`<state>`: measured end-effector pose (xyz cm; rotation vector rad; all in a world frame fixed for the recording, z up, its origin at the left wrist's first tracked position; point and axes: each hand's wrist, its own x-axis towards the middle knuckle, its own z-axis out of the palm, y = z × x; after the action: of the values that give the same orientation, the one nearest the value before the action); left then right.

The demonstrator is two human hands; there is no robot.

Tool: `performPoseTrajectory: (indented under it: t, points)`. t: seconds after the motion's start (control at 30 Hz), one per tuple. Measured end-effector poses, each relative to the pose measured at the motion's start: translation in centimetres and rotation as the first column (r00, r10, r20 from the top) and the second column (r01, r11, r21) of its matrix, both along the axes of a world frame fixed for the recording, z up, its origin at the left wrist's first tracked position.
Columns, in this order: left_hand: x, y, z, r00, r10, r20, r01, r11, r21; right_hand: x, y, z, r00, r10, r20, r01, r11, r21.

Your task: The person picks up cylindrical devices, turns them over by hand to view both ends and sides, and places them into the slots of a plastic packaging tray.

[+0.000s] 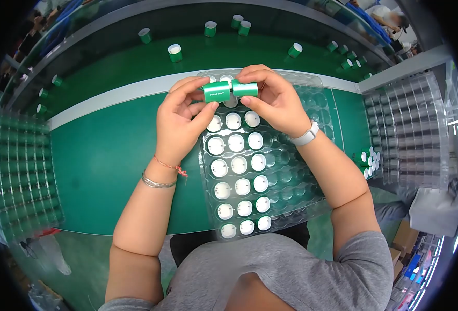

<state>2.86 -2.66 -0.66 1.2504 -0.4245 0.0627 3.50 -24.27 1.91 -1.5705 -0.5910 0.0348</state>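
My left hand (184, 106) is closed on a small green cylinder (217, 92) with pale print on its side. A second green cylinder (246, 88) is gripped between the thumb and fingers of my right hand (272, 97). Both cylinders lie sideways, nearly end to end, above the far part of a transparent tray (311, 189). Rows of upright green cylinders with white tops (238, 165) fill its left columns. My hands partly hide the farthest ones.
Beyond the tray, a green conveyor belt (110, 78) carries several scattered cylinders (175, 53). Stacked transparent trays stand at the left (22, 171) and right (407, 129) of the green table (110, 171). A cluster of cylinders (370, 162) sits by the right stack. Another person (389, 18) is at the far right.
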Motion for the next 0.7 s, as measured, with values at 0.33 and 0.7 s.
performPoseTrajectory:
  t: [0.33,0.7]
  points:
    - [-0.15,-0.30,0.27,1.000,0.011,0.012,-0.012,0.998,0.060,-0.40,0.10,0.20,0.998,-0.059,-0.018,0.057,0.997,-0.058]
    - [-0.31,-0.29,0.52,0.998,0.013,-0.057,-0.009,0.998,0.064,-0.28,-0.07,0.00,0.997,-0.058,0.045,0.061,0.996,-0.067]
